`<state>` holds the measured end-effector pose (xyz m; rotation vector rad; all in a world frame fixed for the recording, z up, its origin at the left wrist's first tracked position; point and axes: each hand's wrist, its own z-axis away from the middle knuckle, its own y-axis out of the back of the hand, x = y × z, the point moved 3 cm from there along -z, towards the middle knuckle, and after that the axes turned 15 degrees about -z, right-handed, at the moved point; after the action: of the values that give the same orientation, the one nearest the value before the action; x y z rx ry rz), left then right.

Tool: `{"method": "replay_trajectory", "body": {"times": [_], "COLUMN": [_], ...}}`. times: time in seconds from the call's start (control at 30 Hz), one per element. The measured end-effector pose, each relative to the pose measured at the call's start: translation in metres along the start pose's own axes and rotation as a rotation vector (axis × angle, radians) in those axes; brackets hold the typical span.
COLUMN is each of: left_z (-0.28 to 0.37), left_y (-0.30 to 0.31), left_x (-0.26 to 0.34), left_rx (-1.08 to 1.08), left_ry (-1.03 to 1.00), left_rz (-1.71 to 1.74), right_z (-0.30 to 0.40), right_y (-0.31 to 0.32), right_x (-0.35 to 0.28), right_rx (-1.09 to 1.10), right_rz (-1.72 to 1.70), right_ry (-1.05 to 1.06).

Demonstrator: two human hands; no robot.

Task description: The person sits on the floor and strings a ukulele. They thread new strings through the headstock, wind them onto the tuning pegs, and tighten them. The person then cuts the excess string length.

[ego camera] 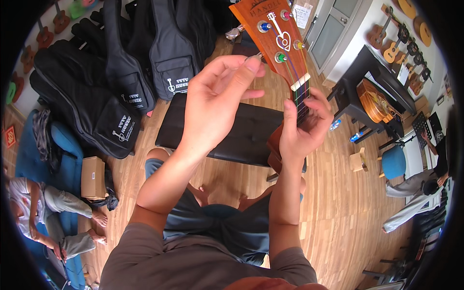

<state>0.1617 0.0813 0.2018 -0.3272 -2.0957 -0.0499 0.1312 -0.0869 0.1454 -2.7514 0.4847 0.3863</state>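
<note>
A wooden ukulele is held upright before me, its headstock (273,36) at the top with coloured strings on several tuning posts and a white guitar-and-heart emblem. My left hand (217,98) pinches a tuning peg (260,55) at the headstock's lower left edge between thumb and forefinger; the other fingers are loosely bent. Around the neck (301,103), just below the white nut (300,82), my right hand (304,127) is closed, thumb on one side and fingers on the other. The ukulele's body (276,145) is mostly hidden behind that hand and forearm.
A black padded bench (224,127) stands in front of my knees. Black instrument bags (108,108) lean at the left, near a cardboard box (93,177) and a person seated on a blue sofa (69,156). At the right are a guitar (375,101), a blue stool (393,162) and another person.
</note>
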Motion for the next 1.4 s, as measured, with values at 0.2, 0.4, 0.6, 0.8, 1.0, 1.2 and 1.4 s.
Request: {"method": "replay_trajectory", "body": {"times": [0.2, 0.4, 0.6, 0.8, 1.0, 1.2, 1.4], "left_z": [-0.013, -0.029, -0.046, -0.063, -0.074, -0.094, -0.098], "left_y": [-0.002, -0.020, -0.027, -0.010, 0.003, 0.002, -0.004], "left_x": [0.002, 0.019, 0.028, 0.042, 0.046, 0.025, 0.028], "left_rx": [-0.074, -0.155, -0.193, -0.210, -0.100, -0.171, -0.300], "left_ry": [0.009, -0.092, -0.139, -0.404, -0.689, -0.504, -0.172], "left_rz": [0.096, 0.147, -0.053, -0.568, -0.814, -0.440, -0.262], "right_z": [0.001, -0.006, -0.011, -0.024, -0.039, -0.038, -0.033], "right_y": [0.003, 0.005, -0.005, 0.002, -0.010, -0.031, -0.031], "right_x": [0.003, 0.007, 0.004, 0.012, -0.001, -0.004, 0.001], "right_rx": [0.000, 0.102, 0.174, 0.046, 0.007, 0.047, 0.006], "right_rz": [-0.074, -0.134, -0.035, 0.111, -0.046, -0.076, 0.071], "right_ry": [-0.095, 0.048, -0.074, -0.225, -0.234, -0.259, -0.373]}}
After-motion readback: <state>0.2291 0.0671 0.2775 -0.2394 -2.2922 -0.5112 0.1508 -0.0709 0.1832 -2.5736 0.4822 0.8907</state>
